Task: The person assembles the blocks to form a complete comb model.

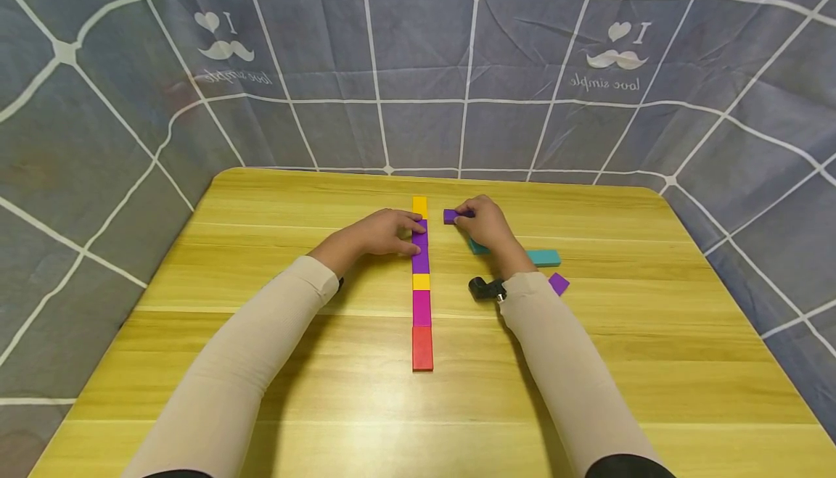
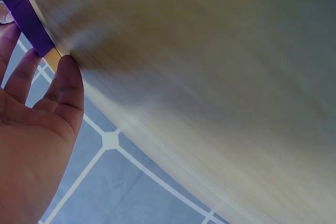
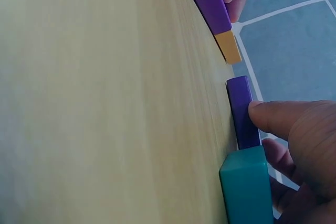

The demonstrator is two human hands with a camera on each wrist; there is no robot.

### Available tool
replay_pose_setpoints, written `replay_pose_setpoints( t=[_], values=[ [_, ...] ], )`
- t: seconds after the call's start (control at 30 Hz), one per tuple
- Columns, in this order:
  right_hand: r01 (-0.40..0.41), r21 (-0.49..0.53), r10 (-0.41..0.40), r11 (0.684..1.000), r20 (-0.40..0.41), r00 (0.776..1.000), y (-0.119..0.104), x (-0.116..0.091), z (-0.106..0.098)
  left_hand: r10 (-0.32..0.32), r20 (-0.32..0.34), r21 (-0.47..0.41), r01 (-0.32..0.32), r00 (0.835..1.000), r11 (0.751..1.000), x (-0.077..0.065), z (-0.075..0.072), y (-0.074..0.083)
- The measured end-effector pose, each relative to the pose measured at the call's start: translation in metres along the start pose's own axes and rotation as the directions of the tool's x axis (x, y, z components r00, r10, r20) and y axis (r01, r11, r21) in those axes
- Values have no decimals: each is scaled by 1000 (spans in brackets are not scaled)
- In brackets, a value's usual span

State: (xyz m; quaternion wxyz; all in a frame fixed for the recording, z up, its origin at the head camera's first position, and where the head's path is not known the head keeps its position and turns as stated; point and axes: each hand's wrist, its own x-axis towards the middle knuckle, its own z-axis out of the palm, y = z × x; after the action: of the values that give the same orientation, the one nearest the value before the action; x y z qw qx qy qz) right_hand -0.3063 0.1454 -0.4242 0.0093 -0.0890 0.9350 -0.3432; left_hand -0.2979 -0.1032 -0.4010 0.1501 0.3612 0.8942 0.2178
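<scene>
A straight row of flat coloured blocks runs away from me in the head view: red [image 1: 422, 349], magenta [image 1: 421, 308], yellow [image 1: 421, 282], purple [image 1: 421, 261] and another yellow [image 1: 419, 206] at the far end. My left hand [image 1: 385, 233] rests its fingertips and thumb on the purple part of the row; the fingers look relaxed in the left wrist view. To the right of the row's far end, my right hand [image 1: 485, 223] pinches a purple block [image 3: 241, 111] between thumb and fingers. A teal block [image 3: 245, 184] lies close beside that hand, partly hidden by it in the head view.
Another teal block [image 1: 545, 257] and a purple block [image 1: 559, 283] lie by my right forearm. The wooden table [image 1: 313, 420] meets a grey gridded cloth [image 1: 424, 50] at the back and sides. A black wrist device [image 1: 485, 288] sticks out from the right wrist.
</scene>
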Motion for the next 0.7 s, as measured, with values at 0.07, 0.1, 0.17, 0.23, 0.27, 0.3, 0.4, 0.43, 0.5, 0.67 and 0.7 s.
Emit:
replay_pose_setpoints(
  t=[0.07,0.1,0.17,0.23,0.27,0.3,0.4,0.43,0.5,0.67,0.7],
  values=[
    [0,2,0,1000,1,1000,-1,0,0,-4,1,0,4,1000,1000,0,0,0],
    [1,2,-1,1000,0,1000,-1,0,0,-5,2,0,5,1000,1000,0,0,0],
    [3,-4,-3,1000,-1,1000,-2,1,0,-7,3,-1,7,1000,1000,0,0,1],
    [3,-12,-3,1000,-2,1000,-2,2,1,-6,4,0,6,1000,1000,0,0,1],
    [4,-17,-4,1000,-3,1000,-3,2,1,-6,5,1,6,1000,1000,0,0,1],
    [3,-21,-3,1000,-2,1000,-3,3,1,-5,4,0,5,1000,1000,0,0,1],
    [5,-33,-5,999,-1,1000,-5,4,2,-8,5,-3,8,1000,1000,0,0,1],
    [6,-35,-6,999,-1,1000,-5,5,2,-10,4,-4,10,1000,1000,0,0,1],
    [5,-41,-6,999,-1,1000,-7,6,2,-12,3,-7,12,1000,1000,0,-1,1],
    [-13,-42,12,999,-4,1000,-9,9,5,-12,3,-3,12,1000,1000,0,-1,1],
    [-16,-41,16,999,-4,1000,-10,10,5,-12,4,-4,12,1000,1000,0,-1,1]
  ],
)
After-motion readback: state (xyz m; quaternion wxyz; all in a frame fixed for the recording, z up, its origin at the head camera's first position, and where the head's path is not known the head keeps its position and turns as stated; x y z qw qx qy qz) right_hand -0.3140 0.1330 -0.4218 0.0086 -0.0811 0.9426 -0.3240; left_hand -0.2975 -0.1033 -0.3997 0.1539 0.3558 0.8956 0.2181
